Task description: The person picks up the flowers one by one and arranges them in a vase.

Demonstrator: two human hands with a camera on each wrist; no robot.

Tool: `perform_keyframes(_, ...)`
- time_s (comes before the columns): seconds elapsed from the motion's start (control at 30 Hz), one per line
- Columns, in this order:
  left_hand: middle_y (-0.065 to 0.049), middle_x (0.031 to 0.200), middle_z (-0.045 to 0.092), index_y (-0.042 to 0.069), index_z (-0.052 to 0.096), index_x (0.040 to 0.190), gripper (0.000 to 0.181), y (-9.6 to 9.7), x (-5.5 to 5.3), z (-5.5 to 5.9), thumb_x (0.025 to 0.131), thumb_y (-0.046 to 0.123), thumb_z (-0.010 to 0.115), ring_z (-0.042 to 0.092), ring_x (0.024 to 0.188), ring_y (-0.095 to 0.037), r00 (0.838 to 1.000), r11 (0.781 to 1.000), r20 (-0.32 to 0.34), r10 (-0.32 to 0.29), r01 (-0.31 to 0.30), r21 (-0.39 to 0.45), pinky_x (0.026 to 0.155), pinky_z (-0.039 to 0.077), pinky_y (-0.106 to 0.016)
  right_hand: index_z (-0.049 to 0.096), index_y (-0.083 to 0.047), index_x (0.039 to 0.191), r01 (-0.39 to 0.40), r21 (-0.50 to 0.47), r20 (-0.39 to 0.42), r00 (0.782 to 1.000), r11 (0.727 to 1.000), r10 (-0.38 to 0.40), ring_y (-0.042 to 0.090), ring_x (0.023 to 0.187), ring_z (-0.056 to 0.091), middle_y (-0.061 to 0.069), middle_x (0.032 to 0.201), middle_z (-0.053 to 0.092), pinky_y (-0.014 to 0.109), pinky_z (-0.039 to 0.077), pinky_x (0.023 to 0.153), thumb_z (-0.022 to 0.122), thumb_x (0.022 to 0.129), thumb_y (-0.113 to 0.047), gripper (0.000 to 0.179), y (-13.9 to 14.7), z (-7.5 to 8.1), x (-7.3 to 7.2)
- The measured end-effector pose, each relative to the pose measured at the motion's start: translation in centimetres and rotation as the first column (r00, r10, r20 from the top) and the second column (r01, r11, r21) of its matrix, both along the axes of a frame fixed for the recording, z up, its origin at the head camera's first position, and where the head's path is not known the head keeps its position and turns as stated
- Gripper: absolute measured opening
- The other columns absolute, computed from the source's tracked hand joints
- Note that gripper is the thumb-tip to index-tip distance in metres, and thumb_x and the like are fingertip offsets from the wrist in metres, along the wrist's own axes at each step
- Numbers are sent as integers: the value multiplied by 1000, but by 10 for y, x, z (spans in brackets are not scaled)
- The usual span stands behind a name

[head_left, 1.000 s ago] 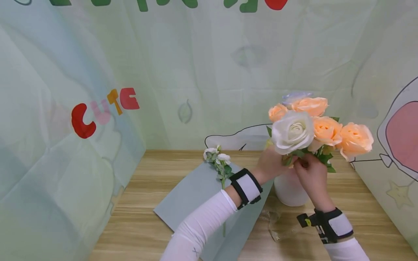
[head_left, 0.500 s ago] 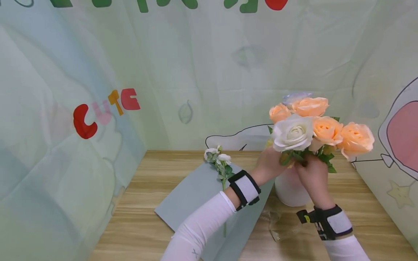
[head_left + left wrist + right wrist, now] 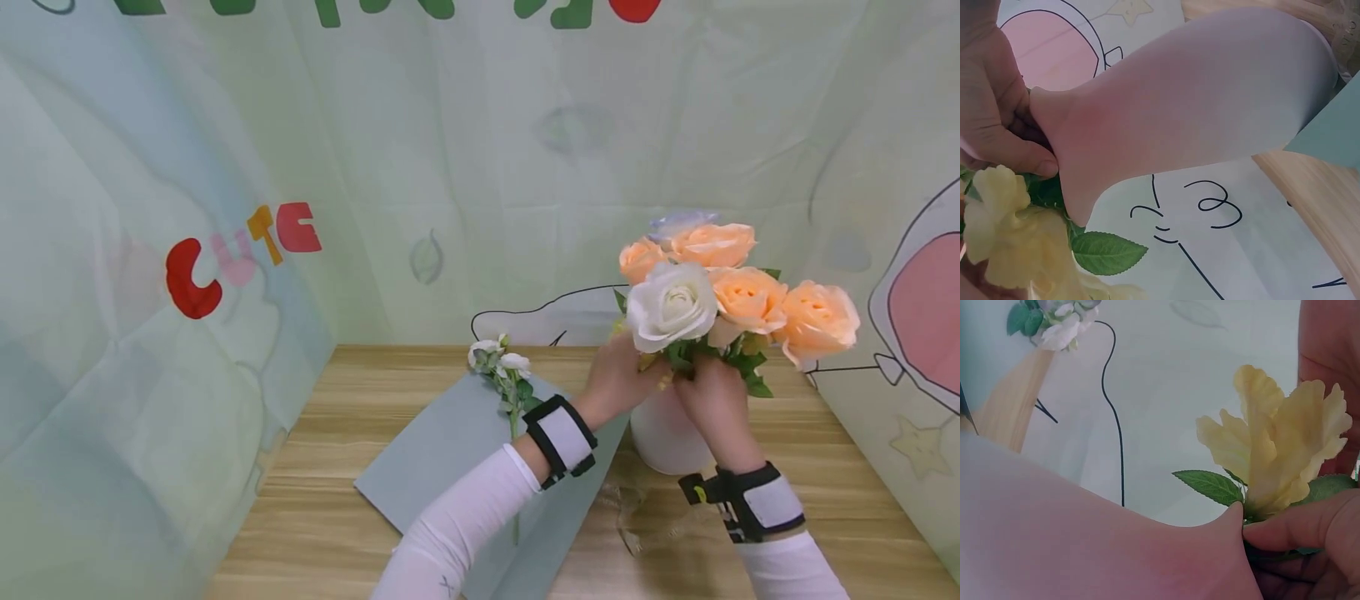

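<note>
A white rose (image 3: 670,307) and several peach roses (image 3: 746,300) stand out of a pale pink-white vase (image 3: 670,437), right of centre in the head view. My right hand (image 3: 716,408) is at the vase mouth, fingers curled round green stems under the roses; its thumb (image 3: 1279,534) lies against the rim in the right wrist view. On the other side of the mouth is my left hand (image 3: 622,375), just beneath the white rose, its fingertips hidden by leaves and petals. A yellow flower (image 3: 1279,444) shows between both hands in the right wrist view.
Left of the vase lies a grey-blue folded sheet (image 3: 450,442) with a sprig of small white flowers (image 3: 513,367) on it. Crumpled clear plastic (image 3: 626,517) is on the wooden table (image 3: 300,500) in front of the vase. Printed cloth (image 3: 465,167) walls in the table.
The white rose has turned a little and the leaves under it have shifted. My right hand has moved slightly up and left; the left has stayed nearly in place. The vase has not moved.
</note>
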State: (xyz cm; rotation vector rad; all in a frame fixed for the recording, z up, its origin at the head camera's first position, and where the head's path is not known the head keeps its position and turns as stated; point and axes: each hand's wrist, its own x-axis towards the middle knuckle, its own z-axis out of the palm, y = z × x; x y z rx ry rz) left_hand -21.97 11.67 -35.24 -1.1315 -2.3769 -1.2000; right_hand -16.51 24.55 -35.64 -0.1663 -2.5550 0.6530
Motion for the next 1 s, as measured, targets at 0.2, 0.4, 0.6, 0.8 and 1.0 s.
perform_keyframes(0.2,-6,105,59,7,47,117,40,0,5,3,80,16,58,55,88,-6,996,979,-35,-83,88,183,70,41,-9,48,1,64,-14,14,-3,1000,1000,14,24,49,38,9,55,41,31,27,44,49,68,0,4,0,0,0)
perform_keyframes(0.4,-7,112,59,6,48,119,41,6,8,10,82,18,61,56,102,-11,995,973,-101,-1,25,229,79,42,-11,56,10,89,-30,21,-31,999,999,31,31,55,47,23,69,54,43,36,48,50,70,2,21,0,-1,-1)
perform_keyframes(0.6,-5,104,62,7,53,113,33,10,8,16,82,18,61,59,95,-12,991,976,-56,119,-106,189,73,44,-11,56,11,90,-50,6,-71,996,999,51,36,61,53,27,75,57,50,40,53,52,75,-2,19,-2,-5,-1)
perform_keyframes(0.8,-3,99,63,9,55,110,31,13,3,15,81,17,62,60,91,-9,989,968,0,146,-142,206,72,43,-9,54,9,89,-44,-3,-111,993,999,44,34,60,53,23,71,55,48,40,53,54,78,-6,18,-3,-10,-1)
perform_keyframes(1.0,-4,93,64,9,56,107,28,15,-4,13,81,18,61,62,84,-11,984,961,-30,175,-165,221,64,44,-12,51,7,79,-3,4,-123,992,1000,3,33,56,48,20,64,51,47,37,50,54,74,-5,12,-7,-13,-2)
